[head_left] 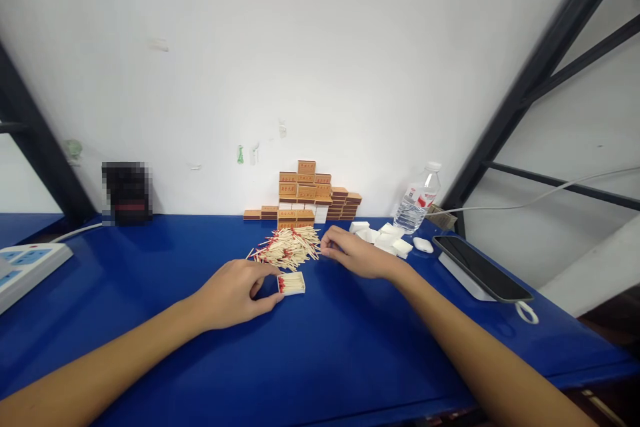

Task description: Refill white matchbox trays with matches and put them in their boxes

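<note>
My left hand grips a small white matchbox tray between thumb and fingers at its left side. Inside the tray lies a layer of matches, red heads to the left. Just behind it, a loose heap of matches spreads over the blue table. At the heap's right edge is my right hand, its fingers pinched together. Whether a match sits between those fingertips is hard to see.
Stacked orange-brown matchboxes stand against the wall behind the heap. To the right are empty white trays, a water bottle, a white earphone case and a phone. A power strip lies left.
</note>
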Demonstrator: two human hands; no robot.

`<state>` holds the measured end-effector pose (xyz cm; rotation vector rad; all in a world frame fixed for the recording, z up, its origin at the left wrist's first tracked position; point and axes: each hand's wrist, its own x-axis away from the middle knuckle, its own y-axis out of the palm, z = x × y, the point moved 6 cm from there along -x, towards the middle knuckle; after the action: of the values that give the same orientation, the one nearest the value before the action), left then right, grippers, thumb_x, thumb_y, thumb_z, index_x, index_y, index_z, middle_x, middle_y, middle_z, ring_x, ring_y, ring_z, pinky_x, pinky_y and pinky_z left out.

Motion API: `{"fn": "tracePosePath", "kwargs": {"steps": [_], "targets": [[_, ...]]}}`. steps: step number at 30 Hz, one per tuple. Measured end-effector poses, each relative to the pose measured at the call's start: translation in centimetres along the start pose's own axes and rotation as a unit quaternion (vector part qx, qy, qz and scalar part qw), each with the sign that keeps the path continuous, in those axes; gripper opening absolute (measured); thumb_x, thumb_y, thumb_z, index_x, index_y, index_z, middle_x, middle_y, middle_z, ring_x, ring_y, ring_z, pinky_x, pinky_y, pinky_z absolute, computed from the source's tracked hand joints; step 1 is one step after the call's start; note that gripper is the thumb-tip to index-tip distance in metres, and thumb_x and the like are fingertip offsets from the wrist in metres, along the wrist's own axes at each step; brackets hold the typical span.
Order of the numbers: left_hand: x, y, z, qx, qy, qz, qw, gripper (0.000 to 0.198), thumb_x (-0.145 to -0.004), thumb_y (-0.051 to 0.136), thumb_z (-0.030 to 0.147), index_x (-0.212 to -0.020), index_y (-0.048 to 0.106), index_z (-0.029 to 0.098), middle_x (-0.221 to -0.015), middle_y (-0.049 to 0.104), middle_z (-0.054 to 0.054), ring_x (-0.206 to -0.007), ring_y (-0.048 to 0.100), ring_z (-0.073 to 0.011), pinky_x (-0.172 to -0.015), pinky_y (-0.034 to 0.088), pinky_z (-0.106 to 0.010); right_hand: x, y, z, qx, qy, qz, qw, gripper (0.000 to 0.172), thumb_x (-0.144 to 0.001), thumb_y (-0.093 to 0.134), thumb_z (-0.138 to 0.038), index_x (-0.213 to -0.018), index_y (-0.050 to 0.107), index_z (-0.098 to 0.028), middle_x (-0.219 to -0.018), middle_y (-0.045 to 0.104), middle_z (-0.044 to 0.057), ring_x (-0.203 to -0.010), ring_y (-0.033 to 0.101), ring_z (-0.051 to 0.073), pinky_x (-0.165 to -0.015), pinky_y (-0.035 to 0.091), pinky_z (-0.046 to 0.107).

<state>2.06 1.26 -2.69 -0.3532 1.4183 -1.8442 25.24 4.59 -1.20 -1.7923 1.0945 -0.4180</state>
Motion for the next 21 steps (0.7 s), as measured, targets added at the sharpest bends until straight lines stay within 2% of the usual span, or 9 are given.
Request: {"fn": "tracePosePath", "kwargs": {"steps": [5,8,12,17,21], "targets": [[0.1,0.2,-0.1,-0.006,-0.002,0.003,1.0,0.035,-0.094,0.062,0.049,-0.116,0.074,0.024,-0.061,0.058,0.004,-0.056,0.054,-0.0139,-0.058,0.036,-0.027,0.1,2.7,-5.0,-0.012,-0.044,-0.006,0.999,0.009,-0.103,0.05,-0.021,-0.096,0.056,-0.02,-0.101,0.057,0.005,-0.095,0.055,0.019,-0.086,0.046,0.033],[0.2,0.3,0.0,-0.009,0.0,0.001,1.0,0.034,-0.094,0.063,0.047,-0.117,0.073,0.025,-0.062,0.059,0.004,-0.058,0.055,-0.0142,-0.059,0.036,-0.027,0.2,3.9,-6.7,0.029,-0.05,0.005,0.998,0.009,-0.101,0.049,-0.016,-0.097,0.056,-0.019,-0.104,0.058,0.008,-0.098,0.055,0.021,-0.09,0.046,0.036],[0.3,0.3,0.0,-0.002,-0.003,-0.004,1.0,0.032,-0.093,0.064,0.045,-0.117,0.073,0.025,-0.062,0.059,0.004,-0.058,0.056,-0.0139,-0.06,0.037,-0.026,0.2,4.1,-6.8,0.048,-0.05,0.023,0.997,0.01,-0.102,0.048,-0.015,-0.097,0.056,-0.019,-0.105,0.058,0.009,-0.101,0.055,0.022,-0.092,0.047,0.038],[0.4,0.3,0.0,0.002,0.007,0.003,1.0,0.031,-0.092,0.065,0.043,-0.116,0.074,0.025,-0.061,0.059,0.004,-0.057,0.055,-0.0139,-0.06,0.037,-0.027,0.2,4.1,-6.6,0.037,-0.064,0.014,0.997,0.009,-0.101,0.05,-0.015,-0.096,0.056,-0.02,-0.105,0.058,0.008,-0.099,0.055,0.021,-0.091,0.047,0.037],[0.3,0.2,0.1,0.009,0.011,0.008,1.0,0.03,-0.092,0.065,0.043,-0.115,0.074,0.024,-0.061,0.059,0.004,-0.056,0.054,-0.0138,-0.059,0.037,-0.026,0.2,4.2,-6.6,0.019,-0.056,0.031,0.998,0.008,-0.101,0.05,-0.015,-0.098,0.057,-0.02,-0.105,0.059,0.007,-0.098,0.056,0.021,-0.088,0.048,0.036]]}}
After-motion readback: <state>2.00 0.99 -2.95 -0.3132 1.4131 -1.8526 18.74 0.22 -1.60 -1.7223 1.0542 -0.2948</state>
